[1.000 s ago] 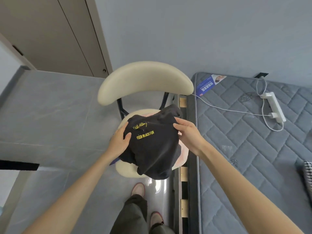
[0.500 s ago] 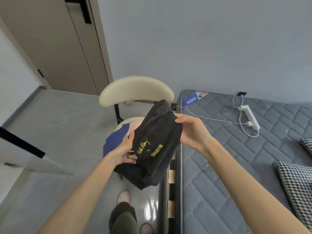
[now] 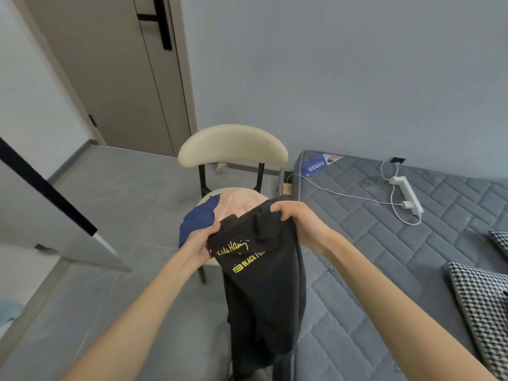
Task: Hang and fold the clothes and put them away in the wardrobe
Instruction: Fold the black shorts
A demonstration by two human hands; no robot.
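Item one: black garment with yellow lettering, partly readable as "BLACK FU", held up in the air in front of the chair and just beside the bed edge; the lower part hangs loose toward the floor. Left hand: fingers curled, gripping the garment's upper left edge next to the lettering. Right hand: fingers closed over the bunched upper right edge, slightly higher and farther off than the left. Item two: navy garment, lying on the chair seat, left side, drooping over the rim. Item three: pink garment, on the same seat, touching the navy one, partly hidden behind the black cloth. Chair: cream curved backrest, dark frame, standing beside the head end of the bed. Bed: grey quilted mattress, bare, carrying a white power strip with a white cable running toward the chair, and a black-and-white houndstooth cushion at the right edge of view. Background: a beige door with a black handle, shut, behind the chair to the left.
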